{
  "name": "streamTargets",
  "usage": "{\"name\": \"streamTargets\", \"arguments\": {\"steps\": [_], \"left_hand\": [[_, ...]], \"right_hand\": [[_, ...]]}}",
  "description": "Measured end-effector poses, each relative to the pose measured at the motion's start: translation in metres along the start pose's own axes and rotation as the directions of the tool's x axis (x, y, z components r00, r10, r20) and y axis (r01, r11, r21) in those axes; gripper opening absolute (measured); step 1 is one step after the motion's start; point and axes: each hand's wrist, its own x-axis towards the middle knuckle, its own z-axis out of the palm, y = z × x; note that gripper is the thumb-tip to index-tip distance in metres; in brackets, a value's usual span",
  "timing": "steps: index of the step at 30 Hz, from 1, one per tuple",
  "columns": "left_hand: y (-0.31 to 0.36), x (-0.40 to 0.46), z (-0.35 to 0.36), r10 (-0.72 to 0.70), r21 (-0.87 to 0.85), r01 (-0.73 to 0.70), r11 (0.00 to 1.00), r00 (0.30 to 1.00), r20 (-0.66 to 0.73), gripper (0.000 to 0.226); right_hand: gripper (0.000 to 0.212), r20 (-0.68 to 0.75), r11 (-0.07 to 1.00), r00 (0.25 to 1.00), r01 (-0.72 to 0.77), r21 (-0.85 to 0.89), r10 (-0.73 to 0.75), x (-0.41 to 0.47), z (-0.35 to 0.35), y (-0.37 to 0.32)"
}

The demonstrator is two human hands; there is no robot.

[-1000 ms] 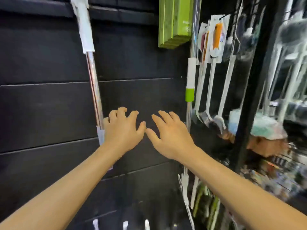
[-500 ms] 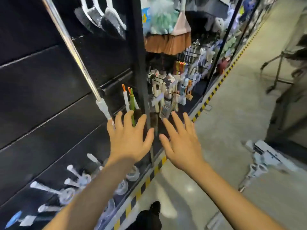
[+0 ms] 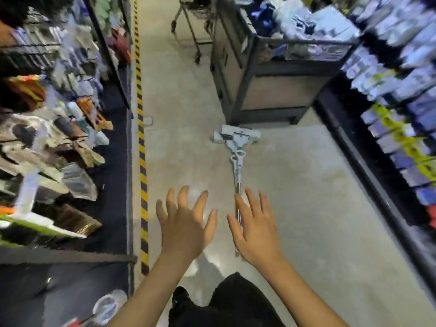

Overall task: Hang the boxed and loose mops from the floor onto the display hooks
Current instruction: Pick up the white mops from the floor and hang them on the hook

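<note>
head view is showing the left hand (image 3: 186, 226) and right hand (image 3: 256, 231) hovering with fingers spread, gripping nothing, while the loose mop (image 3: 237, 147) is lying on the floor (image 3: 306, 197) (head far, handle near).

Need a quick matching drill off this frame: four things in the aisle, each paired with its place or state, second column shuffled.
Things:
1. mop
2. left hand
3. hazard tape
4. cart

Places or states:
A. yellow and black stripe along the base of the left shelving
B. lying flat on the floor, head pointing away from the person
C. standing on the floor beyond the mop head
D. empty, fingers spread, above the floor

Pairs: 1-B, 2-D, 3-A, 4-C
</note>
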Motion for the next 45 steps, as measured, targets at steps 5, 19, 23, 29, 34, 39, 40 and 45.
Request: {"name": "streamTargets", "arguments": {"steps": [5, 19, 23, 29, 34, 39, 40, 45], "left_hand": [[0.025, 0.056, 0.031, 0.179, 0.032, -0.181, 0.983, 0.981, 0.072, 0.055], [0.122, 0.267, 0.082, 0.278, 0.091, -0.286, 0.954, 0.956, 0.09, 0.058], [0.137, 0.316, 0.088, 0.238, 0.093, -0.249, 0.964, 0.965, 0.111, 0.061], [0.149, 0.397, 0.106, 0.247, 0.097, -0.27, 0.958, 0.948, 0.199, 0.066], [0.155, 0.48, 0.135, 0.267, 0.112, -0.314, 0.943, 0.912, 0.31, 0.069], [0.157, 0.572, 0.184, 0.333, 0.113, -0.415, 0.903, 0.84, 0.429, 0.064], [0.156, 0.59, 0.198, 0.344, 0.121, -0.443, 0.888, 0.816, 0.464, 0.065], [0.167, 0.676, 0.289, 0.31, 0.185, -0.542, 0.82, 0.691, 0.653, 0.067]], "right_hand": [[0.063, -0.03, 0.983, 0.982, -0.185, -0.013, 0.185, 0.017, 0.001, 0.036], [0.062, -0.064, 0.973, 0.972, -0.224, 0.053, 0.227, 0.195, -0.002, 0.156], [0.062, -0.046, 0.972, 0.971, -0.233, 0.039, 0.235, 0.248, -0.014, 0.188], [0.078, 0.036, 0.946, 0.946, -0.323, 0.036, 0.322, 0.312, -0.006, 0.217], [0.067, 0.114, 0.919, 0.918, -0.388, 0.062, 0.38, 0.382, 0.017, 0.235], [0.053, 0.155, 0.882, 0.876, -0.468, 0.048, 0.457, 0.465, 0.052, 0.263], [0.052, 0.169, 0.875, 0.866, -0.482, 0.039, 0.47, 0.482, 0.061, 0.268], [0.061, 0.256, 0.833, 0.811, -0.552, 0.036, 0.526, 0.551, 0.128, 0.317]]}}
